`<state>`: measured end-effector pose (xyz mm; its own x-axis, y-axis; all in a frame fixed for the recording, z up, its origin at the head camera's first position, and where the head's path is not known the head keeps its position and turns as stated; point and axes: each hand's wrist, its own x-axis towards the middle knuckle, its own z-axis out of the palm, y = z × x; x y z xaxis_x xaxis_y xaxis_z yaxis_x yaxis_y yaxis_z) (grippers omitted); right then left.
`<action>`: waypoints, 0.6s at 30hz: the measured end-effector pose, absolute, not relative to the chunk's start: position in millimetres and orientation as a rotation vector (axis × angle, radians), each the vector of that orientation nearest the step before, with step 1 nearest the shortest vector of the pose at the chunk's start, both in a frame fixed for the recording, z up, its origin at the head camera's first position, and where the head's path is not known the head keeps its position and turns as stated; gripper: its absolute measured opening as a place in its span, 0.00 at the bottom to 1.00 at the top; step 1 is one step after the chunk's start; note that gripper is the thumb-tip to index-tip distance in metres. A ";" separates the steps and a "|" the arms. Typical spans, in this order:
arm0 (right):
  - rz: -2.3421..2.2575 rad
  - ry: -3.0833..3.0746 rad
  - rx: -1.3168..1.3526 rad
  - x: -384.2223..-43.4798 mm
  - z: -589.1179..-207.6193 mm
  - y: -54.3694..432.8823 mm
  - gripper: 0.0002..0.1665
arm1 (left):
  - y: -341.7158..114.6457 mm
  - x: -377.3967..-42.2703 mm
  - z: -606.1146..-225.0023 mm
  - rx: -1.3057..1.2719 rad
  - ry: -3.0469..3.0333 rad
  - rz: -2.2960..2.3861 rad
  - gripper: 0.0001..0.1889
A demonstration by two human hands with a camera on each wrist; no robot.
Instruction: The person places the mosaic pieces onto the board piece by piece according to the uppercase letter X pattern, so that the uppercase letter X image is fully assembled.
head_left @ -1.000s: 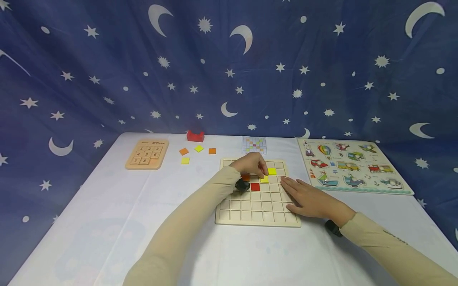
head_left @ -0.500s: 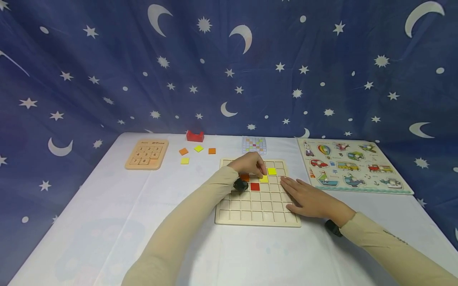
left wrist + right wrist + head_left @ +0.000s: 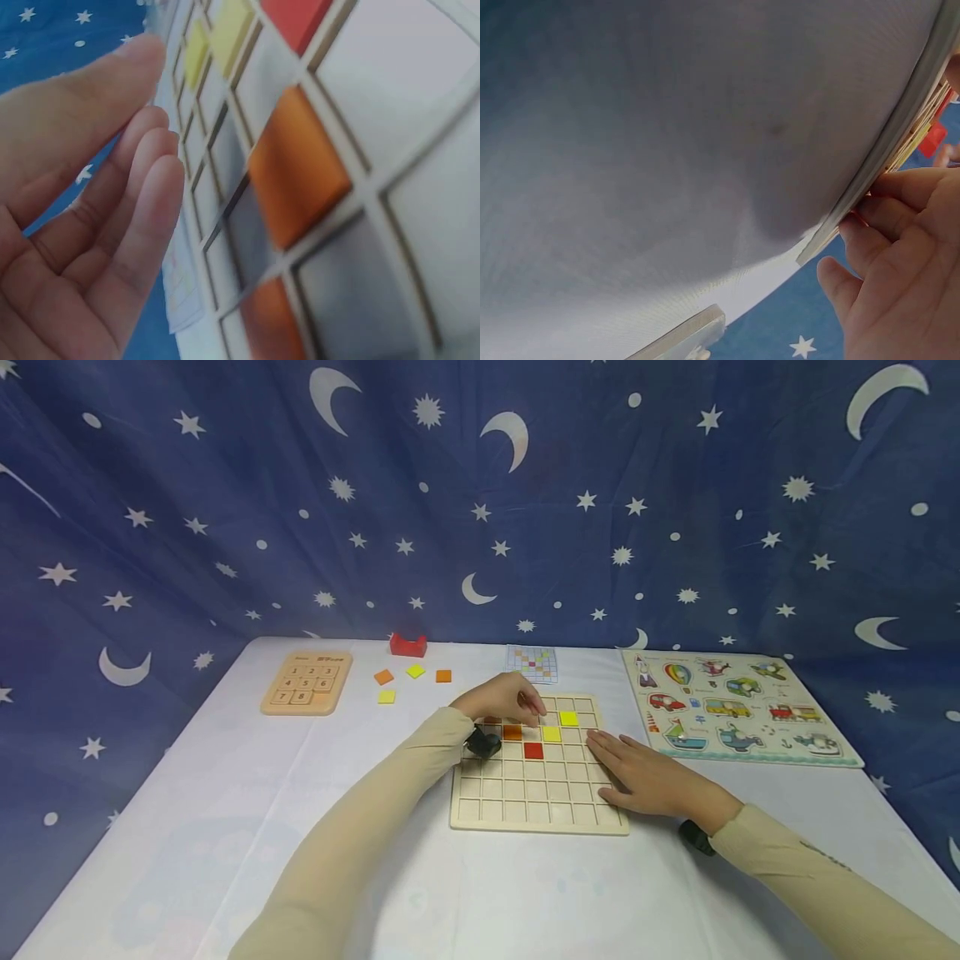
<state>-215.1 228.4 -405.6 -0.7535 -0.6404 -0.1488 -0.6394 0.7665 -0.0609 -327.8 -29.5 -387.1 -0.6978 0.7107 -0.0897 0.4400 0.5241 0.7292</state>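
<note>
A light wooden grid board (image 3: 537, 817) lies on the table. Over its upper left part hovers my left hand (image 3: 498, 696), thumb and fingers loosely curved with nothing between them. Set in the grid cells are two yellow tiles, the nearer yellow tile (image 3: 551, 734) and the farther yellow tile (image 3: 568, 719), plus a red tile (image 3: 533, 751) and an orange tile (image 3: 512, 732). Another orange tile (image 3: 274, 322) shows at the bottom of the left wrist view, mostly covered by my hand in the head view. My right hand (image 3: 645, 777) rests flat along the board's right edge, fingers extended.
Loose yellow and orange tiles, among them a yellow tile (image 3: 386, 697), lie left of the board near a red notched block (image 3: 408, 646). A patterned card (image 3: 532, 664) sits behind the board. A number puzzle (image 3: 307, 683) is far left, a vehicle picture puzzle (image 3: 738, 710) right.
My left hand has let go of the nearer yellow tile, now in its cell, and moved left and slightly up, uncovering the orange tile. The right hand stays in place.
</note>
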 end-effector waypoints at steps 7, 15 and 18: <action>0.002 2.804 -1.034 -215.0 -405.8 228.0 0.44 | -54.9 -321.1 -374.1 0.970 2.417 1.002 0.12; 0.006 2.809 -1.048 -215.0 -406.5 228.0 0.44 | -88.0 -310.4 -365.3 0.913 2.492 1.009 0.12; 0.016 2.809 -1.048 -214.8 -406.3 227.9 0.44 | -103.0 -306.9 -361.4 0.899 2.516 1.004 0.13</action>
<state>-214.8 227.9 -406.3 -0.7466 -0.6509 -0.1378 -0.6524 0.7568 -0.0398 -306.9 -103.0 -361.4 -0.7646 0.6437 -0.0326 0.4444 0.5632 0.6967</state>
